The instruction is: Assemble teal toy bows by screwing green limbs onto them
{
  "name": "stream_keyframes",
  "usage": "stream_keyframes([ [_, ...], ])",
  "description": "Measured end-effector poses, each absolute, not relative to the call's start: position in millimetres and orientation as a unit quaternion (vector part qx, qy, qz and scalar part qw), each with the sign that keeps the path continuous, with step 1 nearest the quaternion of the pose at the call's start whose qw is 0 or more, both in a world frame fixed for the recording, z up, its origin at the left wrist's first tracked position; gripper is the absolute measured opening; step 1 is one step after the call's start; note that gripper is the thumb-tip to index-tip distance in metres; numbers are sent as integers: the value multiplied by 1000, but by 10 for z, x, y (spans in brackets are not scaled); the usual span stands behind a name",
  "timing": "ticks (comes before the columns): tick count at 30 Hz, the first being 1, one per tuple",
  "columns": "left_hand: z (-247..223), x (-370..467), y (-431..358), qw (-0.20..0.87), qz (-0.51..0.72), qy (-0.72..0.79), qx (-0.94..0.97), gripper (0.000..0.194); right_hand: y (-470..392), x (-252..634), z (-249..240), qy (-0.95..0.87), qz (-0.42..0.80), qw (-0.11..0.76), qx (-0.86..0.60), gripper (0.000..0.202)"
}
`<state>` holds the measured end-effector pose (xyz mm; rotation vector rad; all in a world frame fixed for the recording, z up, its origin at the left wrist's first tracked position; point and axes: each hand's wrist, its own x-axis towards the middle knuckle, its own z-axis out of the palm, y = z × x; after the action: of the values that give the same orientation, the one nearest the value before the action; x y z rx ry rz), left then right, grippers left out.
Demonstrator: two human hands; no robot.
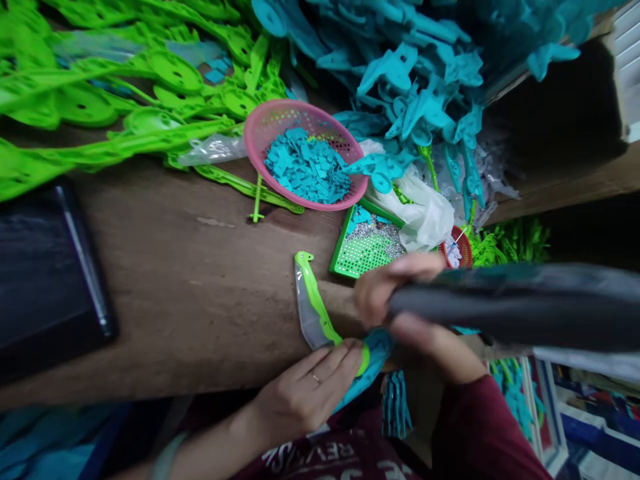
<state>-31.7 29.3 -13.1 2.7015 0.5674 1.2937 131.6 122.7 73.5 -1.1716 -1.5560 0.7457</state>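
My right hand (420, 300), blurred, is wrapped round a thick dark grey rod-shaped tool (520, 300) that stretches off to the right; its kind I cannot make out. Fingers pressed together, my left hand (315, 380) holds down a curved bright green plastic part (316, 297) with a clear, blade-shaped piece (307, 310) along its edge. A blue plastic part (367, 377) lies under the green one, at the table's near edge. The tool's near end is just above the blue part; whether they touch is hidden.
A pink basket (255, 143) holds blue chips. A green perforated tray (367, 253) has small silvery pieces, beside a white plastic bag (425, 210). Green parts (180, 70) and blue parts (400, 73) are heaped at the back. A black case (45, 280) sits left on the wooden table (200, 287).
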Motion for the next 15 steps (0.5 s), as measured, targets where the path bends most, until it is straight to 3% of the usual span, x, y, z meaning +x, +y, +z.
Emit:
stream_keyframes([
  [3, -59, -334, 350, 29, 429, 185, 884, 39, 1541, 1465, 775, -576, 297, 626, -434, 35],
  [5, -55, -332, 362, 32, 424, 186, 886, 40, 1705, 1507, 725, -543, 291, 656, -436, 27],
  [9, -97, -315, 351, 31, 431, 181, 883, 38, 1789, 1510, 574, -538, 317, 665, -410, 22],
  [15, -44, -346, 358, 40, 408, 181, 894, 36, 1751, 1524, 503, -542, 350, 632, -430, 35],
])
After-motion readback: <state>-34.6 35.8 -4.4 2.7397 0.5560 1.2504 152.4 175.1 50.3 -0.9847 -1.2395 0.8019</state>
